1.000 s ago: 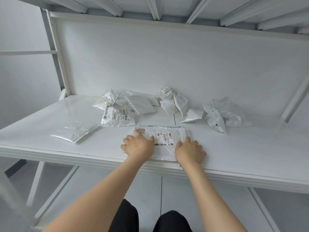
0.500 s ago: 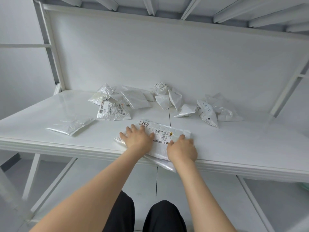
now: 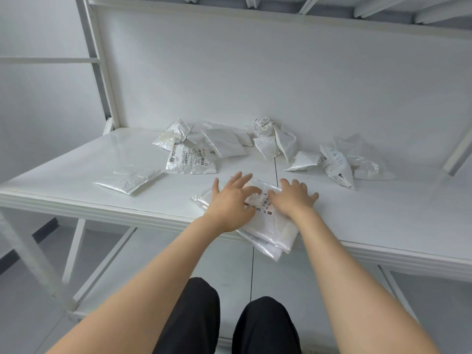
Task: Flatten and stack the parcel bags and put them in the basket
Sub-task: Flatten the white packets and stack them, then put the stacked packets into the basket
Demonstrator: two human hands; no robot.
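Though square before, stack [image 3: 270, 233] now askew.

About a dozen parcel bags [image 3: 190, 160], two hands [image 3: 229, 204], one table [image 3: 76, 172].

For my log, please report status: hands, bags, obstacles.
Left hand and right hand flat on stack of bags. Stack overhangs table edge. Loose bags behind; nothing in the way.

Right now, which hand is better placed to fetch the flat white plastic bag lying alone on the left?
Left, probably. The left hand rests on the stacked white bags nearest that flat white plastic bag; the right hand would have to cross over.
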